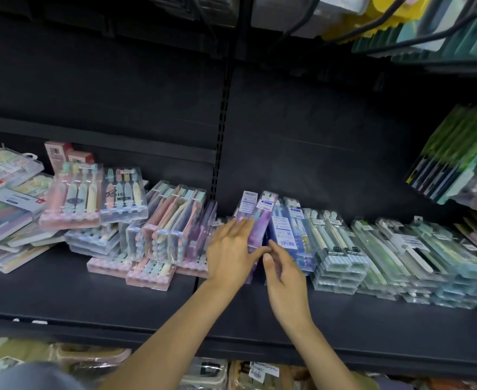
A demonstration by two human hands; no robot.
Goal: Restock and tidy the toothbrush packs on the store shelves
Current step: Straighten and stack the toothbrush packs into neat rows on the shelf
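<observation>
toothbrush packs (255, 220): clear rigid plastic, rectangular, stacked.

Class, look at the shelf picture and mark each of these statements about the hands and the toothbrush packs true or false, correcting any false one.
1. The left hand lies with straight fingers on the purple pack. True.
2. The right hand holds a pack lifted clear off the shelf. False: it lifts nothing; its fingers reach in at the blue pack, which stays on the shelf.
3. The pink four-brush pack rests on top of other packs. True.
4. All packs left of the hands stand in one neat row. False: many lie tilted and piled across each other.
5. The shelf board is white. False: it is dark.
</observation>
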